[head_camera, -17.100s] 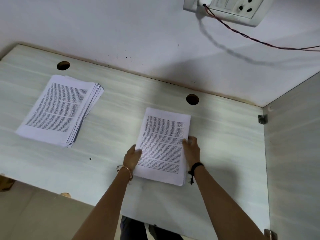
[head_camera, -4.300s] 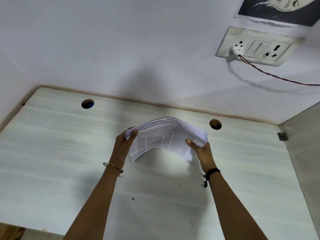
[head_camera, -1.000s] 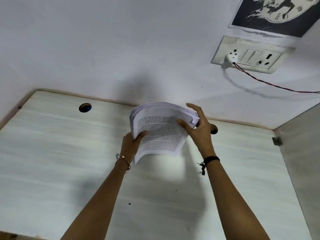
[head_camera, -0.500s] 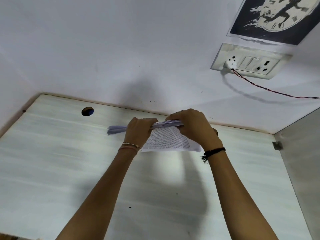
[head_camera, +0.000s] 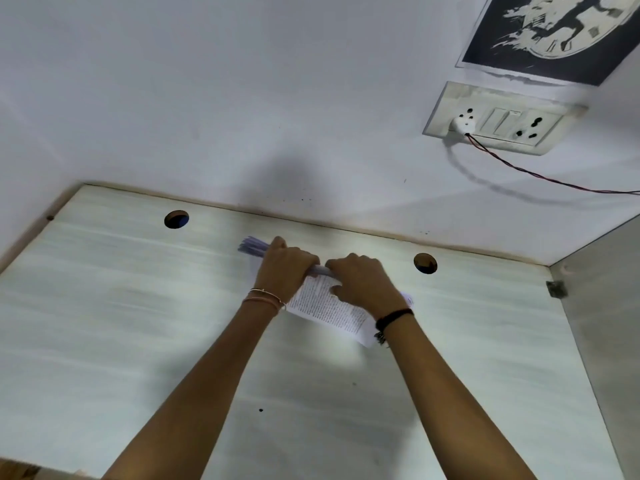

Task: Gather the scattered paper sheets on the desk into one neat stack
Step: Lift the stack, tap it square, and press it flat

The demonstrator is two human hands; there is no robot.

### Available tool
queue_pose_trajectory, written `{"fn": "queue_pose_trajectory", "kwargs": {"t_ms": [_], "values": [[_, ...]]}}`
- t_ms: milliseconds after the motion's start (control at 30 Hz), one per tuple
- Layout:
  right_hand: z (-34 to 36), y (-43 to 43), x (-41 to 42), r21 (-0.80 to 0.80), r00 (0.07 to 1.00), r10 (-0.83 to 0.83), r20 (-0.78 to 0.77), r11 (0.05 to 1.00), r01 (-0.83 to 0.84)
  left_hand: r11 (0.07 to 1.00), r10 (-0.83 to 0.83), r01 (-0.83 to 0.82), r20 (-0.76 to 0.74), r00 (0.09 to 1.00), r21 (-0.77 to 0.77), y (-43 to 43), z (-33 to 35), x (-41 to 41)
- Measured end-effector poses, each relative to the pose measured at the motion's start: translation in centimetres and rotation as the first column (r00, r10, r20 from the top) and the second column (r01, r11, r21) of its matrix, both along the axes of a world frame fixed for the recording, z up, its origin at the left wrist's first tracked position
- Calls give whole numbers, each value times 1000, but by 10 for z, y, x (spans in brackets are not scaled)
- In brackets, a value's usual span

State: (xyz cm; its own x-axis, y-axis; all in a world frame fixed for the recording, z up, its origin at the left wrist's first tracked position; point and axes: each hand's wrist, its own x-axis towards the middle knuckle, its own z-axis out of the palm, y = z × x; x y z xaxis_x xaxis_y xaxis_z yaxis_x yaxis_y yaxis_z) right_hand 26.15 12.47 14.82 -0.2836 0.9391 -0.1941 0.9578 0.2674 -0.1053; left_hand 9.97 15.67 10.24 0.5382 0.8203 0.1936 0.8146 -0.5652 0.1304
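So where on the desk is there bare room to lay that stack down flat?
Bare desk runs wide from the left edge to the left forearm, below the left cable hole. A narrower bare strip lies between the right forearm and the side panel. Crowded only mid-back, where left hand and right hand grip the paper stack.

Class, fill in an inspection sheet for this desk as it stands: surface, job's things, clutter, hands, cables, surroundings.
Surface: pale wood-grain desk with two round holes near the back edge.
Job's things: one paper stack, printed side facing the camera.
Clutter: nothing seen.
Hands: left hand and right hand both grip the stack's upper edge.
Cables: red-black wire runs right from a plug in the socket panel.
Surroundings: white wall, dark poster above the panel.
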Motion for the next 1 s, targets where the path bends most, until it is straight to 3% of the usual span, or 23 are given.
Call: {"fn": "queue_pose_trajectory", "kwargs": {"t_ms": [67, 133, 200, 233, 300, 333, 367, 400, 433, 467, 533, 600, 733, 867, 1000], "values": [[-14, -3, -8, 57, 998, -42, -45, 997, 45, 998, 5, -4, -10, 1000, 68, -1, 7, 11], [-19, 0, -3, 72, 988, -96, -124, 992, 106, 966, 59, -89, 126, 990, 243, 0, 5, 6], [-18, 1, 10, 47, 970, -134, -203, 988, 146, 892, 278, -351, 266, 923, 285, -3, -2, -9], [-18, 1, 17, 20, 951, -163, -263, 984, 175, 832, 423, -513, 357, 833, 211, -9, -6, -17], [-17, -1, 27, -77, 855, -263, -447, 964, 256, 700, 629, -701, 582, 516, -134, -18, -16, -29], [-18, -3, 32, -149, 762, -328, -559, 943, 297, 655, 695, -662, 636, 337, -365, -22, -24, -33], [-19, -6, 35, -217, 646, -378, -663, 923, 318, 630, 747, -514, 636, 196, -582, -26, -33, -37], [-21, -9, 38, -273, 528, -409, -744, 908, 318, 610, 785, -308, 608, 113, -730, -31, -41, -41], [-23, -12, 40, -305, 424, -416, -805, 902, 306, 589, 807, -83, 580, 111, -804, -34, -46, -44], [-25, -14, 42, -328, 334, -415, -846, 900, 286, 565, 804, 93, 572, 163, -820, -36, -47, -46], [-29, -18, 43, -377, 189, -422, -887, 896, 234, 571, 745, 242, 619, 248, -784, -34, -46, -48], [-34, -22, 42, -392, 110, -421, -900, 894, 218, 648, 687, 199, 677, 265, -735, -25, -38, -47], [-50, -28, 33, -434, 12, -455, -890, 856, 282, 759, 626, -66, 697, 350, -648, -19, -23, -40], [-76, -31, 32, -476, 36, -523, -851, 800, 365, 716, 674, -173, 606, 422, -676, -36, -36, -33], [-96, -36, 26, -533, 100, -589, -802, 781, 326, 620, 748, -119, 538, 390, -775, -49, -56, -21]]}}
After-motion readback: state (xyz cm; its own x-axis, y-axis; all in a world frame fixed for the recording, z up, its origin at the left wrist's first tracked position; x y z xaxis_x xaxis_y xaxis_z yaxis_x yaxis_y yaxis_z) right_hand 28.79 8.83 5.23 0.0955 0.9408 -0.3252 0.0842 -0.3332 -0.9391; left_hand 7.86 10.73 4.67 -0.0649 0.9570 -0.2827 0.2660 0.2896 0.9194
